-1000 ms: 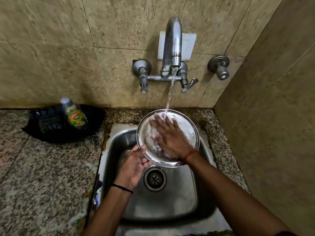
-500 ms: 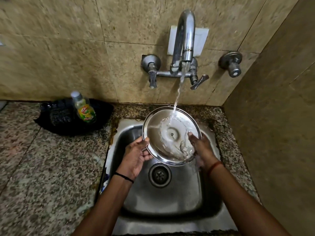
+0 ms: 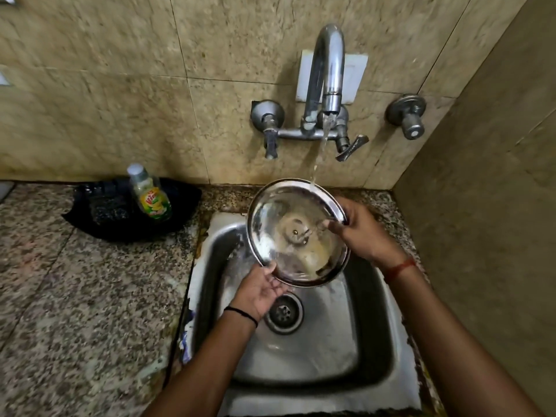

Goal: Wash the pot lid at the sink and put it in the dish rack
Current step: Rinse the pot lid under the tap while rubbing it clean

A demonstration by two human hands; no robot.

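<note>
- The sink (image 3: 304, 350) sits in the counter (image 3: 90, 296), low and right of centre, with walls behind it and on its right.
- The drain (image 3: 283, 313) lies in the basin floor.
- The tap (image 3: 326, 82) is on the back wall at 12 o'clock from the sink; its water stream (image 3: 322, 145) falls onto the far rim of the pot lid (image 3: 296, 233).
- The pot lid is held tilted over the back of the basin, at 12 o'clock from the drain.
- The left hand (image 3: 260, 288) is at the lid's 7 o'clock edge, the right hand (image 3: 361, 233) at its 3 o'clock edge.
- A separate valve (image 3: 409, 115) is on the wall at 3 o'clock from the tap.
- A tray (image 3: 186, 197) lies on the counter against the back wall, at 9 o'clock from the lid.
- A bottle (image 3: 150, 194) stands in the tray.
</note>
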